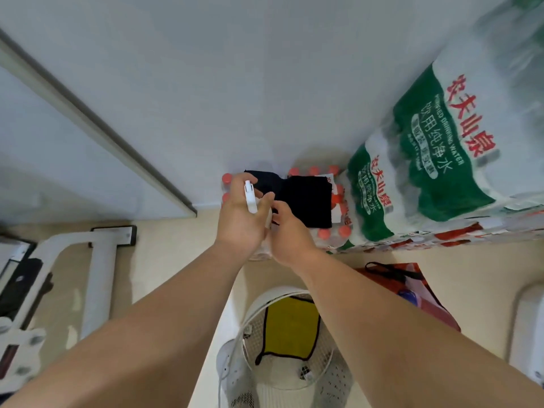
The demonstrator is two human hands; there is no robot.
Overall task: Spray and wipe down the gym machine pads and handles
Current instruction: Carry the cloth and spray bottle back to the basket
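Our left hand (pixel 241 222) grips the white spray bottle (pixel 250 199); right hand (pixel 290 232) fingers curl at the black cloth (pixel 307 198), grip unclear.

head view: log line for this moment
left hand grips white plastic spray bottle | right hand at edge of black folded cloth, grip unclear | cloth lies on red-capped water bottles | wiping not started

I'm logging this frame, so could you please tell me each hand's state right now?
Left hand: holding the white spray bottle.
Right hand: at the edge of the black cloth; grip unclear.
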